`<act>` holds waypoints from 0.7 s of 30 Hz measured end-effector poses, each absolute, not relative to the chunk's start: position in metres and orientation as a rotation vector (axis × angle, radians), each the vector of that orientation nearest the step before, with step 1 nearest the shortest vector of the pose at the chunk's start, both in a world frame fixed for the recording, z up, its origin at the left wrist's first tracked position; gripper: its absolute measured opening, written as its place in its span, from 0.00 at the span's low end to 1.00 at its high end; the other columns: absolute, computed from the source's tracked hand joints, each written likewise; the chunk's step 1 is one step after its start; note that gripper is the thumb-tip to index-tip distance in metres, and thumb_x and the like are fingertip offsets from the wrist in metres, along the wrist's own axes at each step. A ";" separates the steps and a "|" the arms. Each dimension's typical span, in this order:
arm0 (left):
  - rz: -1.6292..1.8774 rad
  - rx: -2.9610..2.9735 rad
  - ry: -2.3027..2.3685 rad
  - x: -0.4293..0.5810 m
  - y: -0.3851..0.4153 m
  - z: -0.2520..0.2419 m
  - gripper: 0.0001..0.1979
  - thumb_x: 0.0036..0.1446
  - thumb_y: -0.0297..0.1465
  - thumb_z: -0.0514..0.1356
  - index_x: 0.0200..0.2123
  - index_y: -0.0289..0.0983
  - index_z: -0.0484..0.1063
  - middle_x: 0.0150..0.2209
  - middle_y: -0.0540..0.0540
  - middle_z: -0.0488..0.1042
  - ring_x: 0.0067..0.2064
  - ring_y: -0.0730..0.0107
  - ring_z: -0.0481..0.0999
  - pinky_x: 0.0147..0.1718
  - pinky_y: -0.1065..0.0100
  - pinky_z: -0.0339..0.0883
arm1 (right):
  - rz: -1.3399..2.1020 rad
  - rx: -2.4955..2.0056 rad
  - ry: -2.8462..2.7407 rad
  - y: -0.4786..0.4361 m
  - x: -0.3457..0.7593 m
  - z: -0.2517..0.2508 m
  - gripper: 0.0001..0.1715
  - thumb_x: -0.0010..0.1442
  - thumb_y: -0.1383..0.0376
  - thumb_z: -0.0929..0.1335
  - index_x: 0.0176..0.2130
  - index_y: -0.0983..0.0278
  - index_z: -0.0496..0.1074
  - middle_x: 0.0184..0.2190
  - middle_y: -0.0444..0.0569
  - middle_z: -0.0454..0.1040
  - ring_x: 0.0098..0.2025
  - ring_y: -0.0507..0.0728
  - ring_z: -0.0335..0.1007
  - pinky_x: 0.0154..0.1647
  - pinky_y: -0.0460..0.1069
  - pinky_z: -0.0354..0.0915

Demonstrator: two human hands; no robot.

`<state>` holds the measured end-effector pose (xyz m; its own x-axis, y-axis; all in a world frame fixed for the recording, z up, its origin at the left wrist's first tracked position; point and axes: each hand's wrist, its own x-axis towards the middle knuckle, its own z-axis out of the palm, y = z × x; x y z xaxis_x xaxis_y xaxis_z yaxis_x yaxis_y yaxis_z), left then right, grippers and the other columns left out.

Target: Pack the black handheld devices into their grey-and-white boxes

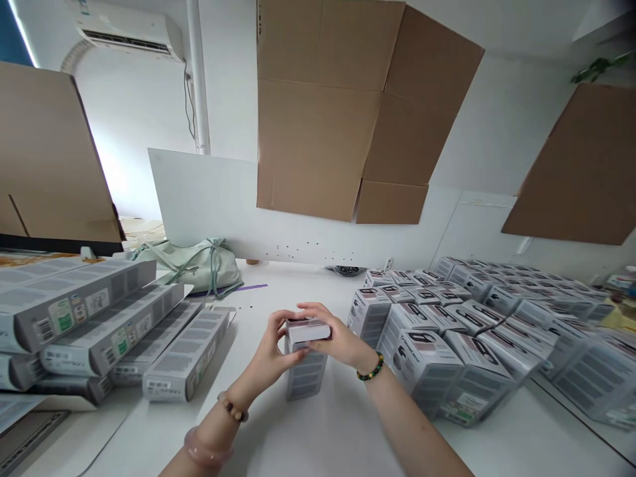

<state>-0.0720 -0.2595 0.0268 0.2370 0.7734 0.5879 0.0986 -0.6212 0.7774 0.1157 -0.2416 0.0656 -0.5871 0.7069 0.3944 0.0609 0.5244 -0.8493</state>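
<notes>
A small grey-and-white product box (307,371) stands upright on the white table (328,437), with a white top end (308,330). My left hand (271,348) grips that box from the left side, and my right hand (332,334) holds it from the right. Both hands wrap its upper part, hiding some of its top corners. A beaded bracelet (233,407) and a pink bangle (206,447) circle my left wrist, and a dark green beaded bracelet (370,366) circles my right.
Long grey boxes (112,328) lie stacked at left. Several upright boxes (422,361) crowd the table at right, close to my right forearm. A pale green bag (191,268) sits at the back. Large cardboard sheets (318,109) hang above, near a white panel.
</notes>
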 end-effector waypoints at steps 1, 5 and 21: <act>1.391 1.936 0.827 -0.071 -0.260 0.028 0.18 0.54 0.32 0.66 0.46 0.45 0.64 0.47 0.46 0.66 0.54 0.59 0.69 0.51 0.57 0.66 | 1.005 -0.623 -2.057 -0.244 0.117 0.066 0.29 0.51 0.49 0.75 0.50 0.55 0.75 0.62 0.52 0.63 0.68 0.63 0.52 0.67 0.62 0.52; 1.362 2.004 0.866 -0.070 -0.264 0.033 0.10 0.55 0.31 0.65 0.41 0.43 0.69 0.47 0.45 0.67 0.55 0.58 0.67 0.52 0.58 0.64 | 0.842 -0.646 -2.036 -0.251 0.120 0.063 0.19 0.56 0.49 0.72 0.42 0.56 0.80 0.59 0.51 0.69 0.71 0.61 0.46 0.69 0.63 0.49; 1.328 1.936 0.814 -0.076 -0.260 0.027 0.15 0.55 0.35 0.66 0.45 0.44 0.69 0.52 0.42 0.65 0.59 0.56 0.65 0.54 0.56 0.65 | 0.571 -0.679 -2.167 -0.258 0.123 0.066 0.22 0.66 0.49 0.62 0.47 0.54 0.79 0.63 0.51 0.65 0.69 0.63 0.53 0.65 0.62 0.59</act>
